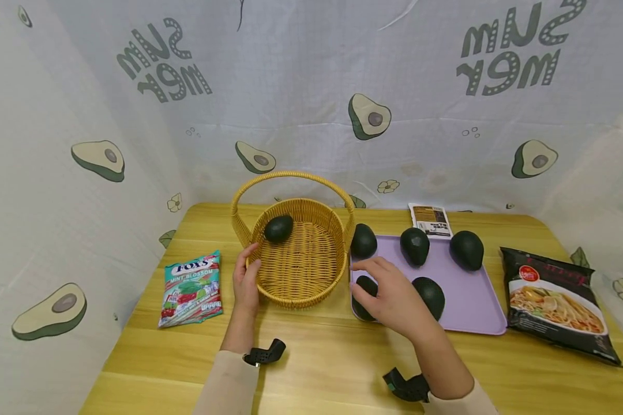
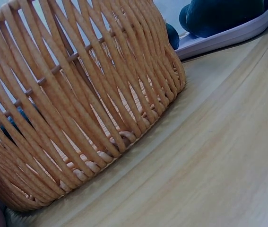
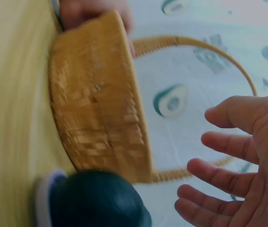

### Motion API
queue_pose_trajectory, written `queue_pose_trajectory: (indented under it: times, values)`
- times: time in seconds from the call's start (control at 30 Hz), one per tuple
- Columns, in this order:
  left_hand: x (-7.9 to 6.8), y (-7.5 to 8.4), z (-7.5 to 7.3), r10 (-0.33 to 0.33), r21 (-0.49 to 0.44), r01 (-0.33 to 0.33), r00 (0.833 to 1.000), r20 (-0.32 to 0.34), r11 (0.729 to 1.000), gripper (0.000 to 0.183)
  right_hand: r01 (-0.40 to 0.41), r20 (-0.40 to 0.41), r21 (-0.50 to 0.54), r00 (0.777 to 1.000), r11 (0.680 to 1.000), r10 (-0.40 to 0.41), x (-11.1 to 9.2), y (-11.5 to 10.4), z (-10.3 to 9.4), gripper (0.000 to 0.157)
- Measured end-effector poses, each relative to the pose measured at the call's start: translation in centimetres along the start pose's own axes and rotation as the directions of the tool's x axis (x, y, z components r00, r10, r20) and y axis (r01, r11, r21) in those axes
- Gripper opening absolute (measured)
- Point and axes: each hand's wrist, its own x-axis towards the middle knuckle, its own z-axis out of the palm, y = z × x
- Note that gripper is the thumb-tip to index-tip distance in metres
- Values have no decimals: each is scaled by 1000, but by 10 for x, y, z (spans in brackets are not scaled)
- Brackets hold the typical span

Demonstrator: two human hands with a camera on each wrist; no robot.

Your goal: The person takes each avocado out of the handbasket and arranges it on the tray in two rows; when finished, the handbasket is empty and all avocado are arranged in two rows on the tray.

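Note:
A yellow wicker basket (image 1: 298,300) with a tall arched handle stands on the table, and one dark green avocado (image 1: 278,229) lies inside it at the back left. My left hand (image 1: 246,288) grips the basket's left rim; in the left wrist view the woven wall hides most of that hand. On the right, my right hand (image 1: 394,297) hovers over the left side of a lilac tray (image 1: 477,314), fingers apart and holding nothing. Beneath its fingers is an avocado (image 1: 362,311), partly covered. Several more avocados, such as the one at the tray's back right (image 1: 466,250), sit around it.
Left of the basket lies a bag of Fox's candy (image 1: 191,290). A black noodle packet (image 1: 558,305) is to the tray's right, and a small brown-and-white packet (image 1: 430,221) lies behind the tray. A printed curtain (image 1: 301,104) hangs along the table's back edge.

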Motion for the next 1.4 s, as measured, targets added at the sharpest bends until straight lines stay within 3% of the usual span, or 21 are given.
queue_pose_trajectory:
  times: [0.27,0.43,0.77,1.07,1.4]
  values:
    - [1,1,-1,-1,-2,1,1000,-4,1000,42,81,13,8,997,997,-81,6,-26,28,35]
    - [0,0,-1,3,-2,-3,1000,7,1000,42,80,43,28,996,996,-81,12,-42,43,36]
    - [1,0,1,23,-27,-23,1000,-4,999,42,64,43,68,997,996,-67,49,-67,61,42]
    - [2,1,0,18,22,-18,1000,-8,1000,43,-57,73,176,996,983,45,94,-86,77,50]
    - [2,0,-1,27,23,-27,999,-17,999,42,-213,99,212,976,954,196,136,-80,106,64]
